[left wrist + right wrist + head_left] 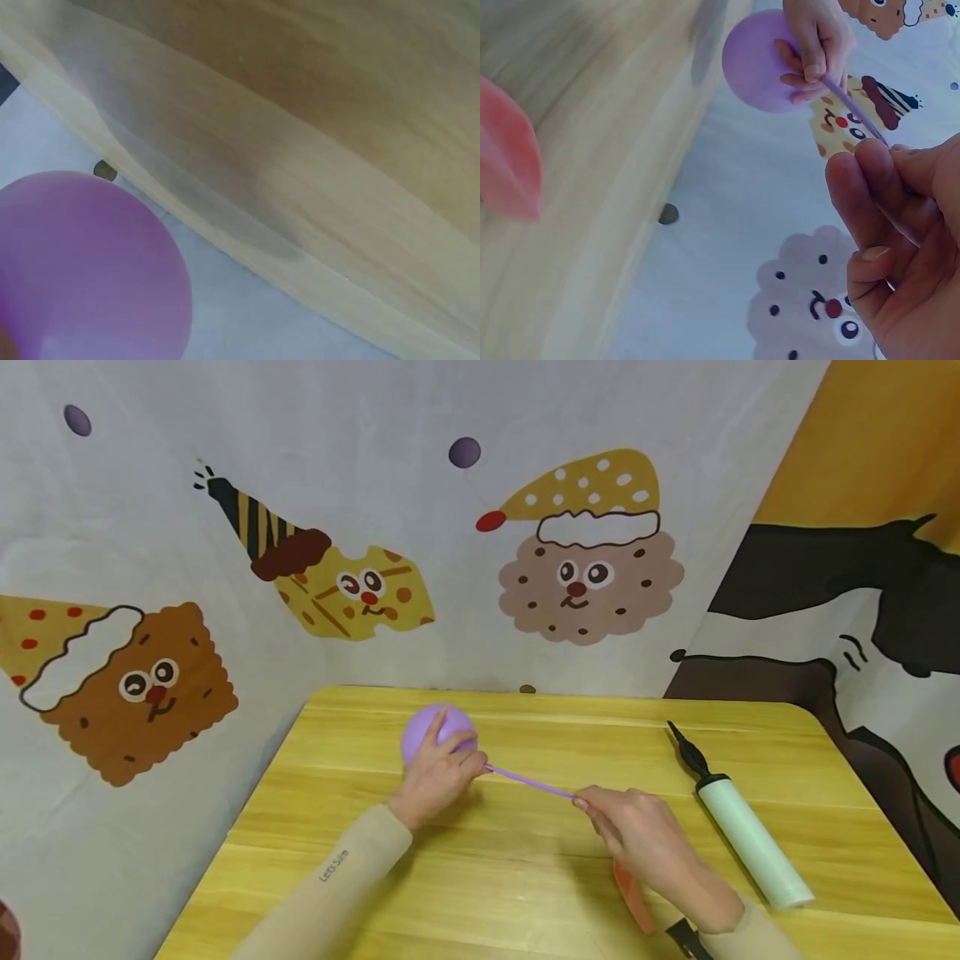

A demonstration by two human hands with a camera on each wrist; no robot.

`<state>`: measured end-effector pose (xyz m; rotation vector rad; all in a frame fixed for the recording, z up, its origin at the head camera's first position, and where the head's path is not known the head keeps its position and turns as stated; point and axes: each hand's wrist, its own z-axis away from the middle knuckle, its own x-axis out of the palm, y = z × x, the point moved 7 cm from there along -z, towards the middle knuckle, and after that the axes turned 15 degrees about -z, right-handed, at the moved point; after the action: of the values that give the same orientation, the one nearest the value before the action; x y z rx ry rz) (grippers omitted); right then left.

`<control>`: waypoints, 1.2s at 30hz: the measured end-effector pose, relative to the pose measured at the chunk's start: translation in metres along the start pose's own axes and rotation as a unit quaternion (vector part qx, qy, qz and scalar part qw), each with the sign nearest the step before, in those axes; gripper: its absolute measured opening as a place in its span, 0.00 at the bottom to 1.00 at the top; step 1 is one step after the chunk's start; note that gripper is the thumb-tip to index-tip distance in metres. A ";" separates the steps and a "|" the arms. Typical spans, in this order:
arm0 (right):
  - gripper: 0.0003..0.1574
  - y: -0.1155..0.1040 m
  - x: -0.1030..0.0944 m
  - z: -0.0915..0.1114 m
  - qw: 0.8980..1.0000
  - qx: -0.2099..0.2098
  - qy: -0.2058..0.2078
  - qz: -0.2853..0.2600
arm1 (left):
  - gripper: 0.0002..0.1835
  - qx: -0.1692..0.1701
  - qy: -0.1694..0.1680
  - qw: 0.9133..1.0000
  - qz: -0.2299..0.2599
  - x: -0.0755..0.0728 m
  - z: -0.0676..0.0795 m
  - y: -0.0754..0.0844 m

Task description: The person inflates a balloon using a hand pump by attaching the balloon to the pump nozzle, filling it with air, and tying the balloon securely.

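A round, inflated purple balloon (415, 732) is held by the left hand (438, 777), its fingers spread over the ball and its neck pinched near the thumb. From there the neck (528, 781) runs stretched thin and straight to the right hand (645, 831), which pinches its end between thumb and fingertips. In the right wrist view the balloon (761, 64) shows beyond the taut neck (859, 116). The left wrist view has the balloon (90, 262) at lower left, with the left hand almost wholly out of that frame.
On the right of the wooden table (525, 877) lies a mint-green hand pump (753, 843) with a black nozzle. A flat orange-pink piece (633, 897) lies under the right forearm, beside a black object (686, 937). A cartoon-printed cloth (450, 652) hangs behind the table.
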<state>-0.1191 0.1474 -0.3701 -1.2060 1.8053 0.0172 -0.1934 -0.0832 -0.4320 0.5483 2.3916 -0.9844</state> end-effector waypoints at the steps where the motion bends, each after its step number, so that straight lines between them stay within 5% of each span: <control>1: 0.17 -0.001 -0.003 -0.002 1.000 -0.013 0.011 0.011 | 0.10 -0.001 0.004 1.000 -0.001 -0.002 -0.001 -0.001; 5: 0.33 -0.004 -0.016 -0.016 0.995 -0.066 0.053 0.057 | 0.16 -0.011 0.032 0.999 0.017 -0.014 -0.008 0.000; 11: 0.27 -0.004 -0.038 -0.043 0.983 -0.108 0.107 0.105 | 0.13 -0.043 0.079 0.990 0.110 -0.052 -0.033 0.011; 13: 0.26 -0.002 -0.040 -0.051 0.979 -0.114 0.122 0.114 | 0.15 -0.069 0.070 0.980 0.171 -0.059 -0.042 0.013; 15: 0.25 0.004 -0.038 -0.060 0.979 -0.110 0.127 0.114 | 0.15 -0.098 0.029 0.958 0.269 -0.061 -0.050 0.013; 16: 0.25 0.009 -0.036 -0.063 0.979 -0.107 0.128 0.113 | 0.15 -0.116 0.000 0.938 0.328 -0.060 -0.053 0.012; 17: 0.25 0.014 -0.033 -0.066 0.980 -0.105 0.128 0.113 | 0.14 -0.136 -0.034 0.907 0.397 -0.057 -0.055 0.012; 18: 0.24 0.020 -0.030 -0.069 0.980 -0.105 0.127 0.112 | 0.14 -0.157 -0.069 0.868 0.466 -0.055 -0.056 0.013; 22: 0.25 0.040 -0.015 -0.069 0.980 -0.109 0.127 0.111 | 0.15 -0.236 -0.161 0.666 0.689 -0.046 -0.054 0.017; 23: 0.25 0.044 -0.011 -0.068 0.979 -0.111 0.127 0.113 | 0.16 -0.247 -0.170 0.622 0.724 -0.045 -0.053 0.018; 25: 0.25 0.050 -0.004 -0.065 0.978 -0.118 0.130 0.113 | 0.17 -0.249 -0.176 0.555 0.774 -0.045 -0.051 0.021; 31: 0.22 0.057 0.010 -0.062 0.977 -0.129 0.136 0.105 | 0.27 -0.250 -0.185 0.420 0.853 -0.043 -0.044 0.033; 34: 0.21 0.060 0.013 -0.064 0.981 -0.116 0.129 0.084 | 0.31 -0.261 -0.209 0.345 0.877 -0.040 -0.041 0.047; 36: 0.20 0.063 0.012 -0.067 0.985 -0.098 0.123 0.065 | 0.33 -0.264 -0.230 0.302 0.887 -0.039 -0.039 0.056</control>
<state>-0.2115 0.1401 -0.3691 -1.2696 2.1379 0.1287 -0.1432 -0.0246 -0.4154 1.5684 0.2843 0.6694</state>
